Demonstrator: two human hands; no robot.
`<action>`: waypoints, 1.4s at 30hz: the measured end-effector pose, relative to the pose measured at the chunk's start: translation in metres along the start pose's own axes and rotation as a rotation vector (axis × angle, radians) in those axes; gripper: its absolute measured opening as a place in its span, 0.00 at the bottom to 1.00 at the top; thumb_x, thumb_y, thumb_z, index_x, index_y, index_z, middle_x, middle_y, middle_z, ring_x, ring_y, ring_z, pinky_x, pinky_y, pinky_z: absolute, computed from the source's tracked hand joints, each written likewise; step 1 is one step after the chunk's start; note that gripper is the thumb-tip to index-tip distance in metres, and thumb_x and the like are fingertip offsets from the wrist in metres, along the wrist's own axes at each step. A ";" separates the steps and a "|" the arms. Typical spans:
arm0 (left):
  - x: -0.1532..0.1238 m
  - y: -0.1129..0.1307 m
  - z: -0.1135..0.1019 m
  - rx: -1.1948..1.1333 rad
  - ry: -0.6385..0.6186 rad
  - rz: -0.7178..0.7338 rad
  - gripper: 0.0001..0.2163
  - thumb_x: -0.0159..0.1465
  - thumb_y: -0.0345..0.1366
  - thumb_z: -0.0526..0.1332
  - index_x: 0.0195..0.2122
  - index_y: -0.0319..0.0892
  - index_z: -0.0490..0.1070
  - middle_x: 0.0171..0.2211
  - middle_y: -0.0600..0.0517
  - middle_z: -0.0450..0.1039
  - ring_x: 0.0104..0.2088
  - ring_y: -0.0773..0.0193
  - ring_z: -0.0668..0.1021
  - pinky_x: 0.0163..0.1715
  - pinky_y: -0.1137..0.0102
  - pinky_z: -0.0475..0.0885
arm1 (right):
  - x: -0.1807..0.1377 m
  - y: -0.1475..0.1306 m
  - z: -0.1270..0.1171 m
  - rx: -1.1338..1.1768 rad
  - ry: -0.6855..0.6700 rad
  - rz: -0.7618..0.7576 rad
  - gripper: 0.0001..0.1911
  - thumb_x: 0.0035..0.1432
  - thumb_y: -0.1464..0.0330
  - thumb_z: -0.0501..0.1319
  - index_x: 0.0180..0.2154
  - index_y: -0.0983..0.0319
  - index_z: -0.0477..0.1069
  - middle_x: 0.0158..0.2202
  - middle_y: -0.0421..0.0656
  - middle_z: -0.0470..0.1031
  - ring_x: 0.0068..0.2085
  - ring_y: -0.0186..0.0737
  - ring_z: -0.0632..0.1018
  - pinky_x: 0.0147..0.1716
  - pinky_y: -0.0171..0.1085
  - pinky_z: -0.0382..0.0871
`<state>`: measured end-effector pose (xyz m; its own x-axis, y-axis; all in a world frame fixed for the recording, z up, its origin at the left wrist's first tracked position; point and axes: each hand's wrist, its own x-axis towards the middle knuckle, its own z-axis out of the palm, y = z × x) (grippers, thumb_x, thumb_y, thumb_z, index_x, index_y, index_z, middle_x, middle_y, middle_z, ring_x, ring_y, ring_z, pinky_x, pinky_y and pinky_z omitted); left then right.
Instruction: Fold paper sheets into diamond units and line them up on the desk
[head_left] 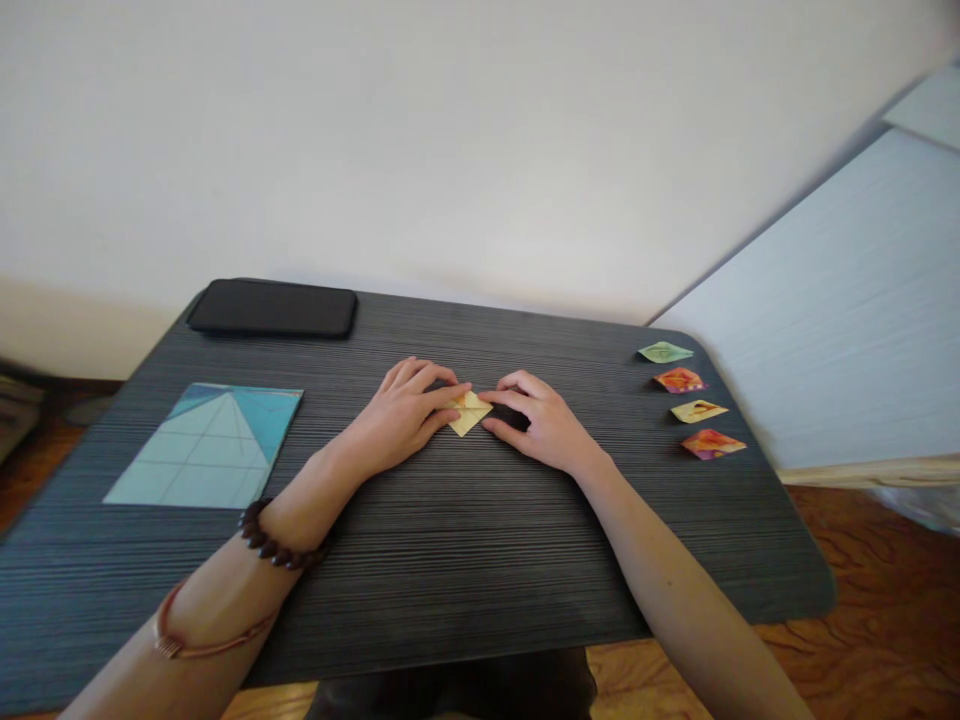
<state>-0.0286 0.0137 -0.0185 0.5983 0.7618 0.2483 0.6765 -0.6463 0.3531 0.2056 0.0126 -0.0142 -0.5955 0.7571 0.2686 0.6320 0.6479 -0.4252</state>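
Observation:
A small piece of folded yellow paper (471, 416), roughly diamond-shaped with an orange patch near its top, lies at the middle of the dark table. From the left, my left hand (409, 408) grips its edge between thumb and fingers. On the other side, the thumb and index finger of my right hand (541, 420) close on its right corner. The fingertips cover parts of the paper's upper edge and sides.
Several folded paper pieces, green (665, 352), orange-red (680, 380) and yellow (699, 411) among them, line the table's right side. A stack of blue paper sheets (195, 455) lies at left. Behind it is a black case (274, 308). A white wall borders the far edge.

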 end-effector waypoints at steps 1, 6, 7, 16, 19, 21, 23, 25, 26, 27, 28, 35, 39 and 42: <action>0.001 0.000 0.001 -0.008 0.013 0.001 0.16 0.67 0.39 0.50 0.54 0.50 0.66 0.47 0.48 0.67 0.49 0.57 0.65 0.55 0.55 0.57 | 0.000 0.001 0.001 -0.004 0.008 0.001 0.17 0.60 0.60 0.56 0.48 0.57 0.72 0.41 0.45 0.69 0.42 0.40 0.71 0.44 0.41 0.67; 0.000 -0.002 -0.003 -0.055 -0.022 0.000 0.18 0.63 0.46 0.55 0.54 0.51 0.67 0.46 0.49 0.67 0.49 0.56 0.65 0.54 0.57 0.57 | 0.002 0.005 0.006 -0.009 0.043 -0.037 0.16 0.61 0.58 0.54 0.42 0.57 0.75 0.37 0.43 0.71 0.37 0.37 0.72 0.39 0.38 0.67; 0.000 -0.002 -0.005 -0.067 -0.041 0.003 0.21 0.60 0.49 0.58 0.54 0.51 0.66 0.47 0.49 0.66 0.49 0.56 0.65 0.55 0.56 0.57 | 0.002 0.006 0.006 -0.007 0.047 -0.049 0.15 0.62 0.58 0.54 0.41 0.57 0.76 0.36 0.43 0.72 0.37 0.36 0.72 0.38 0.37 0.67; 0.004 0.005 -0.011 -0.342 0.009 -0.143 0.15 0.65 0.44 0.51 0.38 0.43 0.75 0.35 0.52 0.75 0.40 0.62 0.73 0.51 0.61 0.64 | 0.004 -0.010 0.005 0.211 0.216 0.070 0.13 0.63 0.64 0.53 0.34 0.61 0.73 0.33 0.43 0.73 0.33 0.35 0.73 0.35 0.36 0.67; 0.005 0.009 -0.010 -0.463 0.025 -0.256 0.14 0.64 0.44 0.54 0.42 0.43 0.72 0.37 0.52 0.77 0.39 0.61 0.75 0.49 0.62 0.66 | 0.005 -0.014 0.005 0.250 0.186 0.136 0.13 0.63 0.64 0.53 0.31 0.62 0.72 0.29 0.41 0.72 0.30 0.33 0.72 0.32 0.35 0.65; 0.005 0.010 -0.008 -0.441 0.010 -0.266 0.13 0.62 0.44 0.56 0.42 0.43 0.72 0.37 0.53 0.77 0.38 0.61 0.76 0.52 0.60 0.62 | 0.006 -0.014 0.006 0.223 0.151 0.167 0.12 0.62 0.65 0.54 0.30 0.62 0.71 0.27 0.40 0.71 0.28 0.33 0.71 0.32 0.35 0.64; 0.005 0.010 -0.007 -0.334 0.012 -0.252 0.11 0.62 0.43 0.57 0.39 0.43 0.73 0.35 0.52 0.77 0.40 0.60 0.75 0.54 0.57 0.59 | 0.007 -0.012 0.007 0.175 0.118 0.186 0.11 0.61 0.65 0.55 0.28 0.62 0.70 0.26 0.39 0.70 0.28 0.33 0.69 0.33 0.36 0.62; 0.005 0.010 -0.006 -0.217 0.033 -0.235 0.12 0.61 0.43 0.57 0.38 0.42 0.74 0.37 0.51 0.76 0.44 0.57 0.72 0.53 0.57 0.60 | 0.007 -0.010 0.007 0.116 0.086 0.187 0.11 0.60 0.66 0.56 0.26 0.62 0.69 0.25 0.39 0.70 0.29 0.34 0.69 0.34 0.37 0.61; 0.005 0.009 -0.006 -0.178 0.042 -0.230 0.12 0.61 0.44 0.58 0.38 0.43 0.74 0.38 0.50 0.75 0.45 0.56 0.71 0.51 0.57 0.61 | 0.007 -0.009 0.007 0.086 0.071 0.183 0.11 0.60 0.66 0.56 0.26 0.62 0.69 0.25 0.39 0.70 0.30 0.34 0.69 0.35 0.37 0.61; 0.005 0.008 -0.005 -0.156 0.043 -0.225 0.12 0.61 0.44 0.57 0.40 0.43 0.74 0.39 0.50 0.75 0.46 0.56 0.70 0.50 0.57 0.62 | 0.007 -0.008 0.007 0.059 0.062 0.179 0.11 0.60 0.66 0.56 0.26 0.62 0.68 0.26 0.39 0.70 0.31 0.35 0.69 0.35 0.37 0.60; 0.004 0.008 -0.005 -0.153 0.034 -0.217 0.12 0.61 0.43 0.57 0.41 0.44 0.74 0.40 0.50 0.75 0.46 0.56 0.70 0.50 0.58 0.62 | 0.007 -0.006 0.007 0.036 0.057 0.176 0.11 0.60 0.66 0.56 0.26 0.62 0.68 0.26 0.40 0.70 0.31 0.35 0.69 0.35 0.38 0.60; 0.004 0.003 -0.006 -0.209 0.012 -0.234 0.08 0.59 0.38 0.59 0.38 0.46 0.74 0.35 0.54 0.76 0.44 0.57 0.69 0.48 0.59 0.63 | 0.004 -0.002 0.006 0.047 0.072 0.171 0.09 0.60 0.62 0.57 0.34 0.61 0.70 0.34 0.43 0.69 0.37 0.38 0.70 0.38 0.38 0.61; 0.004 0.005 -0.004 -0.201 0.026 -0.233 0.08 0.59 0.38 0.58 0.38 0.46 0.74 0.33 0.54 0.75 0.43 0.57 0.69 0.47 0.59 0.64 | 0.004 0.000 0.005 0.119 0.045 0.162 0.12 0.57 0.60 0.60 0.40 0.59 0.71 0.35 0.41 0.71 0.38 0.38 0.70 0.38 0.37 0.61; 0.004 0.007 -0.002 -0.179 0.056 -0.220 0.08 0.60 0.39 0.58 0.38 0.46 0.73 0.33 0.53 0.75 0.42 0.58 0.69 0.46 0.60 0.64 | 0.005 0.000 0.004 0.143 0.042 0.160 0.11 0.57 0.59 0.60 0.38 0.59 0.73 0.32 0.40 0.72 0.35 0.36 0.70 0.36 0.36 0.60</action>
<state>-0.0221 0.0120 -0.0129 0.4175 0.8873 0.1961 0.6977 -0.4513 0.5564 0.2003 0.0164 -0.0163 -0.4703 0.8539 0.2228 0.6381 0.5034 -0.5826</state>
